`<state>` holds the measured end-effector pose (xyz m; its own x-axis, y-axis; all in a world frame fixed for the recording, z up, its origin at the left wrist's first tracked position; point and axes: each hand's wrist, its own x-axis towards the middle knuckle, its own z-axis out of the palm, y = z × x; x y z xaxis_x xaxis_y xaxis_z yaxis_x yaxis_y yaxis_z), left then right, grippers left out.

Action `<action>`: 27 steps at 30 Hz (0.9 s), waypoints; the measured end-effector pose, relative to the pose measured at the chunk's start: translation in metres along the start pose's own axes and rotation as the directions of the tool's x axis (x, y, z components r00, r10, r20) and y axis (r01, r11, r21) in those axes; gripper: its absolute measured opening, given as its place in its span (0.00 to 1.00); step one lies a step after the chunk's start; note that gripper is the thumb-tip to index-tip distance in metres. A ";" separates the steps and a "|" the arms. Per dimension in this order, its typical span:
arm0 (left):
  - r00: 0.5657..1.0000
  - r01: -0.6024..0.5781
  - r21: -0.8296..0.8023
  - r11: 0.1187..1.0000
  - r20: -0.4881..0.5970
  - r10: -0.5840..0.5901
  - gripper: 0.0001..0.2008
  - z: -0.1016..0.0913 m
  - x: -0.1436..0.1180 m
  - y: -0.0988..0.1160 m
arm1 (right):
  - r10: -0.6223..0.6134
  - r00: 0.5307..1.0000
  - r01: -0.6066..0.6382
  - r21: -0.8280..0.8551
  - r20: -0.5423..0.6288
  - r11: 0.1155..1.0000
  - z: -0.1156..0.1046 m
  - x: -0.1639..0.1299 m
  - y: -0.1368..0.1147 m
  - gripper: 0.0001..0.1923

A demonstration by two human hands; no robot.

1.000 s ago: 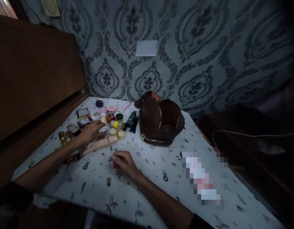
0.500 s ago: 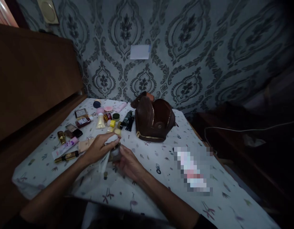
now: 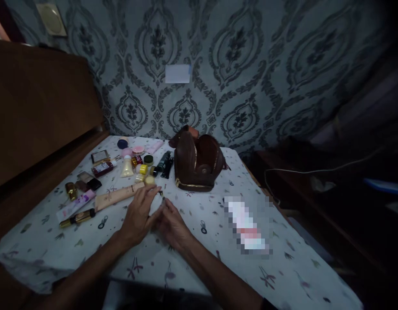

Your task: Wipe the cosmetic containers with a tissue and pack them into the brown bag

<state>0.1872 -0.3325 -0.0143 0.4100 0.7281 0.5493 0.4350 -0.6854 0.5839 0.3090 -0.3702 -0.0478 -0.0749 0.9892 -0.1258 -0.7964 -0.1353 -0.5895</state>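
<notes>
My left hand [image 3: 138, 213] is closed around a white wipe [image 3: 155, 205], its fingers curled over the front of the cloth. Pressed close against it, my right hand [image 3: 173, 224] grips a small glass bottle, now almost wholly hidden between both hands. Just beyond the fingers lie a long beige tube [image 3: 118, 196] and a round pale-yellow pot [image 3: 149, 180]. An open brown leather bag [image 3: 195, 168] with a gold zip stands farther back, to the right of the cosmetics.
Several cosmetics spread over the left of the patterned cloth [image 3: 186, 262], among them a cream tube [image 3: 127, 167], a purple-white tube [image 3: 76, 204] and a gold-black tube [image 3: 78, 217]. A blurred-out flat object [image 3: 245, 224] lies right. A wooden cabinet [image 3: 40, 112] borders the left.
My left hand has turned and wrapped the wipe closer over the bottle, which showed between the hands before. The view has swung slightly to the right.
</notes>
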 end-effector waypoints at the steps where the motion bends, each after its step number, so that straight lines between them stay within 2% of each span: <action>1: 1.000 0.009 -0.003 1.000 0.009 -0.009 0.17 -0.002 0.003 0.001 | 0.006 1.000 -0.005 -0.005 0.027 1.000 0.000 -0.001 0.000 0.24; 3: 0.998 0.069 -0.033 0.997 0.018 -0.068 0.17 -0.008 0.012 0.002 | 0.015 0.996 -0.013 -0.023 0.087 1.000 0.000 -0.003 0.000 0.22; 5: 0.980 0.201 -0.121 0.972 0.034 -0.198 0.20 -0.015 0.023 0.004 | 0.031 0.989 -0.025 -0.041 0.143 0.999 0.000 -0.005 -0.001 0.21; 7: 0.930 0.365 -0.277 0.889 0.080 -0.358 0.24 -0.020 0.034 0.007 | 0.066 0.979 -0.058 -0.047 0.193 0.997 0.000 -0.005 -0.002 0.23; 9: 0.857 0.503 -0.429 0.750 0.139 -0.495 0.27 -0.019 0.040 0.009 | 0.091 0.969 -0.087 -0.028 0.229 0.996 0.000 -0.005 -0.004 0.27; 11: 0.796 0.573 -0.516 0.636 0.168 -0.581 0.30 -0.013 0.042 0.011 | 0.082 0.968 -0.087 0.011 0.237 0.996 0.000 -0.005 -0.008 0.28; 13: 0.786 0.569 -0.537 0.623 0.133 -0.604 0.34 -0.002 0.040 0.010 | 0.043 0.975 -0.054 0.042 0.218 0.998 0.001 -0.004 -0.013 0.27; 15: 0.826 0.505 -0.518 0.691 0.057 -0.561 0.36 0.012 0.034 0.009 | -0.005 0.982 -0.006 0.057 0.187 0.998 0.002 -0.004 -0.018 0.25; 18: 0.895 0.388 -0.437 0.812 -0.034 -0.446 0.32 0.032 0.021 0.006 | -0.082 0.991 0.073 0.084 0.103 0.994 0.001 -0.001 -0.023 0.24; 21: 0.964 0.234 -0.327 0.916 -0.047 -0.263 0.31 0.046 0.008 0.003 | -0.135 0.990 0.138 0.076 -0.046 0.988 -0.003 0.003 -0.025 0.24; 23: 0.988 0.129 -0.248 0.960 -0.055 -0.147 0.32 0.049 0.003 0.001 | -0.156 0.983 0.160 0.033 -0.096 0.987 -0.007 0.005 -0.026 0.23; 27: 0.995 -0.004 -0.110 0.994 -0.104 -0.007 0.30 0.048 -0.001 -0.006 | -0.153 0.986 0.152 -0.024 -0.066 0.988 -0.009 0.005 -0.025 0.21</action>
<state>0.2228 -0.3289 -0.0466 0.3213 0.7290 0.6044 0.3427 -0.6845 0.6434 0.3340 -0.3624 -0.0404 0.0880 0.9924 -0.0862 -0.7841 0.0156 -0.6205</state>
